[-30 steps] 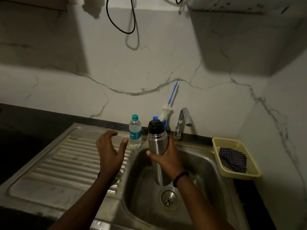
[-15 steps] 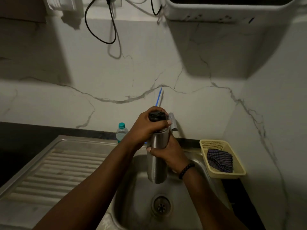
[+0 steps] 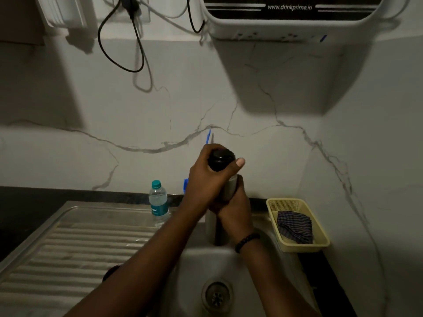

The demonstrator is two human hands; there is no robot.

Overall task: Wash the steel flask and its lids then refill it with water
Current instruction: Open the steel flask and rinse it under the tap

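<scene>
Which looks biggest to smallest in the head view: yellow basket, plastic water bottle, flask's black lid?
1. yellow basket
2. plastic water bottle
3. black lid; it is partly covered by the left hand and nearer the camera, so less sure.

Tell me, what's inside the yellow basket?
A dark striped cloth lies crumpled in the basket. Bare mesh shows at the back; whatever is under the cloth is hidden.

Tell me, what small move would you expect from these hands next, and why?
Probably a twist of the black lid to unscrew it. The left hand curls round the lid from above, while the right hand grips the steel flask body, held upright over the sink. The lid looks seated on the flask, so washing cannot start until it comes off.
</scene>
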